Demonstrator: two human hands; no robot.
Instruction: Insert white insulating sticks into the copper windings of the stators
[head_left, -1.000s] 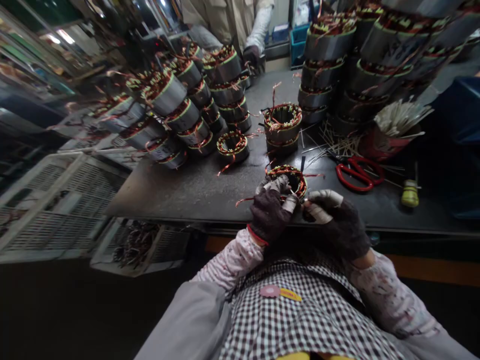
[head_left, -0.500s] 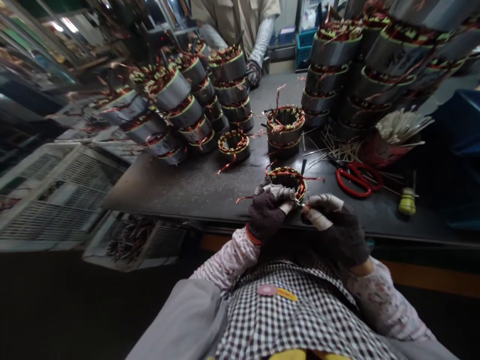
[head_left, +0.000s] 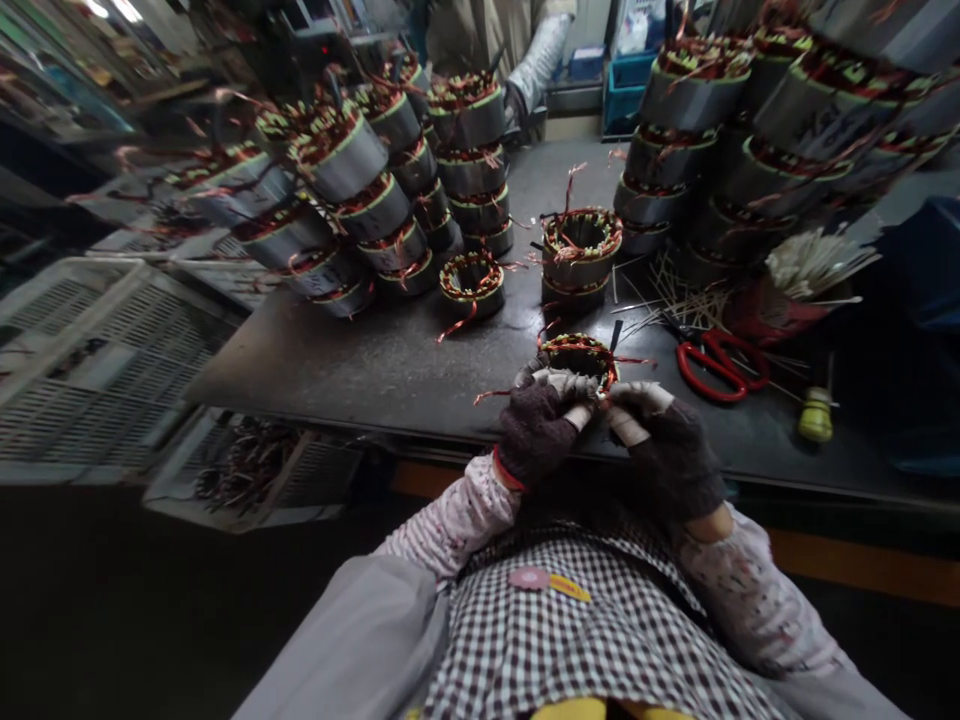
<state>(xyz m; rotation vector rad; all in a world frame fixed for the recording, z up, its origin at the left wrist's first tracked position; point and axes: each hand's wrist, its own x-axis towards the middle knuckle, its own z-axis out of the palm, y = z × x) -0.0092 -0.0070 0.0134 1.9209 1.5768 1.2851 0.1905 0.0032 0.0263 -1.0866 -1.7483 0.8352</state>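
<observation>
A motor stator (head_left: 579, 345) wound with copper wire stands at the table's front edge, with red leads and a black strip sticking out of its top. My left hand (head_left: 538, 425), in a dark glove with taped fingertips, is closed on its near left rim. Against the near right rim, my right hand (head_left: 664, 445) has thumb and fingers pinched together. What lies between those fingertips is too small and covered to name. Behind stand a small stator (head_left: 471, 285) and a stack of two stators (head_left: 581, 255).
Tall stator stacks stand at left (head_left: 386, 210) and right (head_left: 679, 130). Red-handled scissors (head_left: 721, 368), loose white sticks, a red tub of sticks (head_left: 780, 310) and a yellow-handled tool (head_left: 815, 415) lie to the right. A co-worker's sleeve (head_left: 541, 65) shows behind. Crates (head_left: 97, 380) stand left.
My right hand has come slightly left, closer to the left hand at the stator's rim. The co-worker's hand has drawn back behind the stacks. The view has shifted a little.
</observation>
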